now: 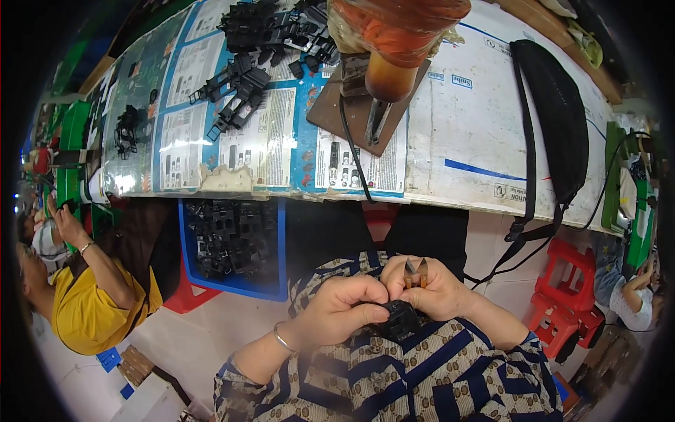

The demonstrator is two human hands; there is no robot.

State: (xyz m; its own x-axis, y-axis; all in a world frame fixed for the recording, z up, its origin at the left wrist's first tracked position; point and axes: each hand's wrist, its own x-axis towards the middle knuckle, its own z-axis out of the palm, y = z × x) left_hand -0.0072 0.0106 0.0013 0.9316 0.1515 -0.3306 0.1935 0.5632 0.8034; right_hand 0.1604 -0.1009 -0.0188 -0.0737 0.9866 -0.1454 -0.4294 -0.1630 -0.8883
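My left hand (349, 304) is closed, thumb and fingers pinching a small black plastic part (401, 322) low in front of my patterned top. Close against it, my right hand (444, 287) is closed too, with its fingers at the part's upper edge. Two pointed metal tips of a small hand tool (416, 276) stick up from the right hand; the grip is hidden, so I cannot tell whether these are tweezers or cutters. Beyond my hands, a blue bin (283, 264) below the table edge holds many similar black parts.
The table (485, 126) carries a pile of black plastic parts (278, 32), an orange wrapped device on a brown base plate (327, 116), and a black strapped bag (559, 119). A red stool (562, 295) is at right. A person in yellow (105, 309) sits at left.
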